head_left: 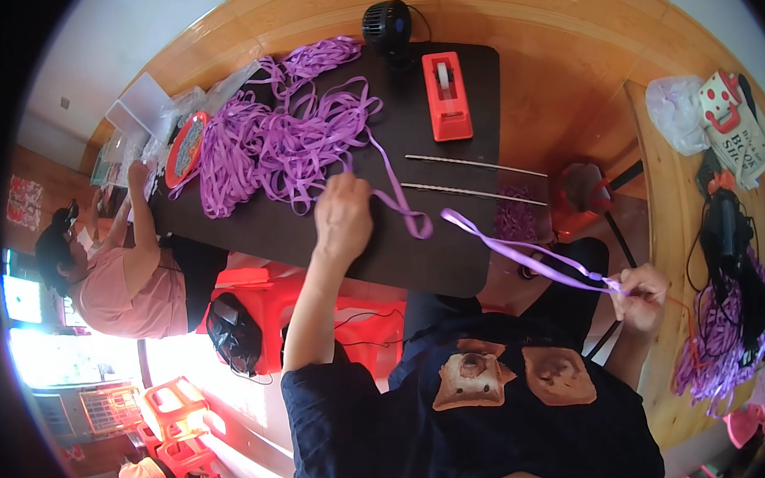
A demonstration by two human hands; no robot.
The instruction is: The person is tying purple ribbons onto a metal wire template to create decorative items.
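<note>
A large tangled pile of purple ribbons (261, 146) lies across the dark table (452, 253). At its near right edge my left hand (344, 213) is closed, with fingertips pinched on a ribbon and partly hidden behind the knuckles. One loose ribbon strand (418, 227) trails from the pile to the right of that hand. Off the table's right side, my right hand (641, 299) grips the end of a looped purple ribbon strap (522, 253). The strap stretches up and left from it, its far end above the table's right edge.
Two thin metal rods (475, 189) jut past the table's right edge. Behind them stand a red tape dispenser (448, 106) and a black fan (387, 27). A co-worker (121, 283) sits at the left near a red tray (187, 150). More ribbons (725, 333) lie on a wooden bench (655, 164) at right.
</note>
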